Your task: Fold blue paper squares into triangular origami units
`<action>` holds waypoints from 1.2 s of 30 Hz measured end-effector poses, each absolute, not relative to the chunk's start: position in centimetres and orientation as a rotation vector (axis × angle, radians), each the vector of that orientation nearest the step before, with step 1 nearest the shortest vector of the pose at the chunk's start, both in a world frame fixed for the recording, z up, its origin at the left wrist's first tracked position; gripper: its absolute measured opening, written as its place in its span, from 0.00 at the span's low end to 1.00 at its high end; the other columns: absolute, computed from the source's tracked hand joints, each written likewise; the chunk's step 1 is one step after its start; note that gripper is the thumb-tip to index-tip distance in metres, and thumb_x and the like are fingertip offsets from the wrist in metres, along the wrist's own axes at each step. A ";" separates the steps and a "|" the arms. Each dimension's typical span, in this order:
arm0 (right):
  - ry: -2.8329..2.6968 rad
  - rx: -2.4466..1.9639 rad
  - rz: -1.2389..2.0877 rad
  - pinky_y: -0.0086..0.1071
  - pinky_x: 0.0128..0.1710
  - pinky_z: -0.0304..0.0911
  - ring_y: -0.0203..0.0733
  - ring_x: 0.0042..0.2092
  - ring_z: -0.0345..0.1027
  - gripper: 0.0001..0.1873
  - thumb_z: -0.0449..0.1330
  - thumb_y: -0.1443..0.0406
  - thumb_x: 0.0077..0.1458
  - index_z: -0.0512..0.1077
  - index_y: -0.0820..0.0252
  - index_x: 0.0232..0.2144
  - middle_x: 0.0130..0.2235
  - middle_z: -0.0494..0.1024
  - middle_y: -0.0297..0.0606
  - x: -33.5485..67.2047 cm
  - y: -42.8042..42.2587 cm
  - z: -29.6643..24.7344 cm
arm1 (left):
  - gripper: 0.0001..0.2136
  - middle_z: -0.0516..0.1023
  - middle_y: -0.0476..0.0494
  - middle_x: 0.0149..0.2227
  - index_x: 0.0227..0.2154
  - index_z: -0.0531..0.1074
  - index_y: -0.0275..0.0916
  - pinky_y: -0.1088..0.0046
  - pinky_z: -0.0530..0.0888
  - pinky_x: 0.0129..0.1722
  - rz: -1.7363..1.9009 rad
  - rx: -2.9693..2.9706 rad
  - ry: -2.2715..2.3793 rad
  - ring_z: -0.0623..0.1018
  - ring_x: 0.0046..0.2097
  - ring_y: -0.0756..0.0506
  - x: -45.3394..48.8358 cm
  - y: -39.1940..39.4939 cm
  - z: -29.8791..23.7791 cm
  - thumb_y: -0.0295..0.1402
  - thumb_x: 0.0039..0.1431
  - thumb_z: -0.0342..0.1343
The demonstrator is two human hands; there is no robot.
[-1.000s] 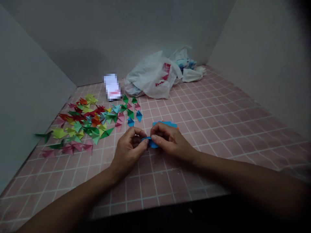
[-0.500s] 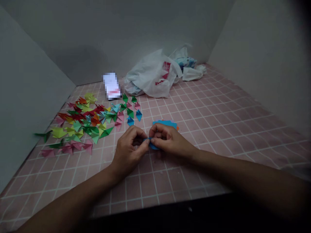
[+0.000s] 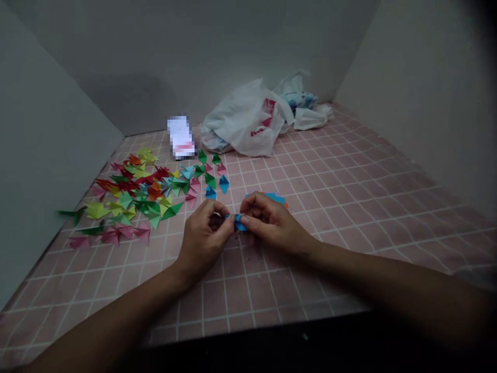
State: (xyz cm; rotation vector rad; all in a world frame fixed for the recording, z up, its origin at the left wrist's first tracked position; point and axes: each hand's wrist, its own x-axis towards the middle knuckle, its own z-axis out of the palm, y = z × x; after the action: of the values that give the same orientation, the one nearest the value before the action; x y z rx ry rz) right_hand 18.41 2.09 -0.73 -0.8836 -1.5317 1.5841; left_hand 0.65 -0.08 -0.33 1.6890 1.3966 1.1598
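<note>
Between my two hands is a small piece of folded blue paper (image 3: 239, 224), held just above the table. My left hand (image 3: 205, 228) pinches its left end between thumb and forefinger. On the other end, my right hand (image 3: 264, 220) has its thumb and bent fingers closed. The fingers cover part of the paper, so its full shape is hidden. Behind my right hand lies a stack of paper sheets (image 3: 276, 198), blue on top with orange and pink edges peeking out. Two blue folded paper pieces (image 3: 223, 184) rest just beyond my left hand.
Many coloured origami cranes (image 3: 128, 199) spread over the left of the pink checked tablecloth (image 3: 330, 217). A phone with a blurred screen (image 3: 181, 137) stands near the back wall. White plastic bags (image 3: 248, 119) lie crumpled at the back. Pale walls rise on three sides.
The blue paper has turned between my fingers and shows more of its folded face, where before a thin edge and a lower flap showed. The view has shifted slightly.
</note>
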 end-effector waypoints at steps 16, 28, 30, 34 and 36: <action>-1.717 -0.922 1.298 0.28 0.25 0.58 0.33 0.24 0.65 0.03 0.57 0.69 0.57 0.66 0.57 0.35 0.25 0.67 0.26 18.6 2.1 -1.0 | 0.07 0.74 0.53 0.23 0.30 0.64 0.41 0.74 0.74 0.26 1.100 1.529 1.333 0.79 0.25 0.50 0.9 -0.7 0.3 0.33 0.60 0.57; -1.569 -0.857 1.436 0.28 0.23 0.64 0.34 0.22 0.69 0.13 0.60 0.66 0.57 0.63 0.55 0.43 0.24 0.68 0.23 18.4 2.0 -1.0 | 0.08 0.72 0.53 0.22 0.29 0.65 0.40 0.75 0.70 0.23 1.065 1.463 1.350 0.75 0.23 0.51 1.0 -0.7 0.5 0.34 0.58 0.59; -1.527 -0.843 1.491 0.29 0.24 0.65 0.35 0.23 0.69 0.16 0.62 0.65 0.55 0.63 0.56 0.44 0.25 0.69 0.23 18.3 2.0 -1.1 | 0.09 0.72 0.54 0.22 0.29 0.65 0.40 0.76 0.71 0.24 1.099 1.392 1.321 0.74 0.22 0.51 1.0 -0.6 0.6 0.34 0.58 0.59; -1.542 -0.931 1.538 0.28 0.22 0.62 0.33 0.22 0.67 0.08 0.62 0.63 0.56 0.65 0.57 0.32 0.25 0.70 0.27 18.2 2.2 -1.2 | 0.09 0.73 0.52 0.25 0.28 0.65 0.40 0.74 0.73 0.28 1.124 1.361 1.286 0.75 0.26 0.51 1.1 -0.7 0.4 0.34 0.58 0.60; -1.576 -0.963 1.521 0.28 0.23 0.62 0.33 0.23 0.67 0.07 0.60 0.63 0.57 0.66 0.58 0.29 0.25 0.69 0.28 18.3 2.2 -1.2 | 0.09 0.73 0.51 0.27 0.27 0.65 0.40 0.73 0.74 0.29 1.116 1.388 1.290 0.76 0.28 0.50 1.2 -0.8 0.3 0.33 0.56 0.61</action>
State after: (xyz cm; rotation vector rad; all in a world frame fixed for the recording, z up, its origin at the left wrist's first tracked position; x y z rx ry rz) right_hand 18.26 2.22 -1.24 -0.9632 -1.5764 1.5207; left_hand 1.18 -0.81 0.26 1.3879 1.2896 1.1162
